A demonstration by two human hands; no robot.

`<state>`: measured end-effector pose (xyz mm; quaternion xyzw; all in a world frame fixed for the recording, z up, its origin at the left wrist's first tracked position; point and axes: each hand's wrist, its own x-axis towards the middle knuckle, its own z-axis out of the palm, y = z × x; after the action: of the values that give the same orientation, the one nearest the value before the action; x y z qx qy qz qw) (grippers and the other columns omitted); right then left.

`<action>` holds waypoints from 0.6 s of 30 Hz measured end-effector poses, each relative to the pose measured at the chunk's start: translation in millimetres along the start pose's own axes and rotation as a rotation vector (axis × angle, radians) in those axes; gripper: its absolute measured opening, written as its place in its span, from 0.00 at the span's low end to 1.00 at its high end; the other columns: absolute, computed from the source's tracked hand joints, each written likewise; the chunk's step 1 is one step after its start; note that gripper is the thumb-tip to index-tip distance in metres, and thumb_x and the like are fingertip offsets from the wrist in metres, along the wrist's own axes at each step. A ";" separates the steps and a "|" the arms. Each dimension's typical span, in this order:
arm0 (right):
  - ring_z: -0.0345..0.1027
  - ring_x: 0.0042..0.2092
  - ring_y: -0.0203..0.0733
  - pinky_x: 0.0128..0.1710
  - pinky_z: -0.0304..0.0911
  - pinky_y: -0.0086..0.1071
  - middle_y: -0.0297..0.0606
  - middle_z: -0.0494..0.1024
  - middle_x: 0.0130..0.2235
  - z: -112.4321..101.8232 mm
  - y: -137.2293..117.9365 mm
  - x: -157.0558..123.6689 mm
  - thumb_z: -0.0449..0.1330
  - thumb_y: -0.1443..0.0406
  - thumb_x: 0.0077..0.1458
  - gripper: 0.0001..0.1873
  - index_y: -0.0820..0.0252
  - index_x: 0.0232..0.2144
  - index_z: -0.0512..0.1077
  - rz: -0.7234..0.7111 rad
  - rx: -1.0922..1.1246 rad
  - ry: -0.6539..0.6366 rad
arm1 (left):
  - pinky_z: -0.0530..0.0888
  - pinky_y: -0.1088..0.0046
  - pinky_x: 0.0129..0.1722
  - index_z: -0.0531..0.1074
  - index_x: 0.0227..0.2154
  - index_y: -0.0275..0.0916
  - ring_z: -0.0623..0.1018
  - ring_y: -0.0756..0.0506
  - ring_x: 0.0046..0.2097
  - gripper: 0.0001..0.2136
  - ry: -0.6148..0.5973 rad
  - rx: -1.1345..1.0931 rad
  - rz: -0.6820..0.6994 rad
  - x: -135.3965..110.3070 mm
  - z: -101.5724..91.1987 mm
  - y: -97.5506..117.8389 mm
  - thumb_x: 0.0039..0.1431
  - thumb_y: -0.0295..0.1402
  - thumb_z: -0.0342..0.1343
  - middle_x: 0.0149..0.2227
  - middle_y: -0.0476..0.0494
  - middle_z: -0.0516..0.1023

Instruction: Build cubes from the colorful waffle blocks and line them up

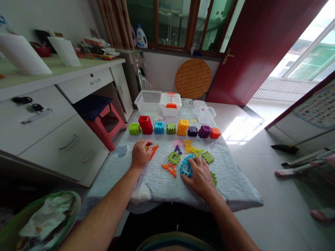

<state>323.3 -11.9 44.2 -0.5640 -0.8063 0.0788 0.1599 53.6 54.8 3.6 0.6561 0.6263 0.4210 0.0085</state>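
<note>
My left hand (140, 153) rests curled on the cloth-covered table (157, 181), its fingers closed over a small green piece beside an orange flat piece (154, 151). My right hand (200, 174) lies over a blue round grid piece (186, 167), fingers bent onto it. Loose flat pieces lie between the hands: a green square (174, 157), an orange arch (170, 169), a yellow piece (188, 145), another green one (208, 157). A row of assembled cubes stands behind: green (134, 129), red (145, 124), blue (159, 128), yellow-orange (183, 127), purple (204, 131), orange (215, 132).
Clear plastic boxes (148, 101) and a lidded box with an orange latch (171, 104) stand at the table's far edge. A red stool (104, 122) and white drawers (52, 129) are on the left. A green bowl (39, 219) sits lower left. Tiled floor lies to the right.
</note>
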 end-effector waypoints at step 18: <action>0.61 0.45 0.47 0.48 0.60 0.40 0.39 0.67 0.41 -38.5 60.4 44.1 0.60 0.67 0.41 0.23 0.58 0.44 0.68 -0.157 0.122 -0.080 | 0.71 0.65 0.43 0.71 0.28 0.40 0.76 0.42 0.39 0.08 -0.027 0.020 -0.033 1.0 -1.5 2.9 0.49 0.23 0.49 0.32 0.44 0.78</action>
<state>376.3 48.5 69.1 -0.4847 -0.8475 0.1374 0.1674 55.0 54.2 6.6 0.6514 0.6411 0.4054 0.0172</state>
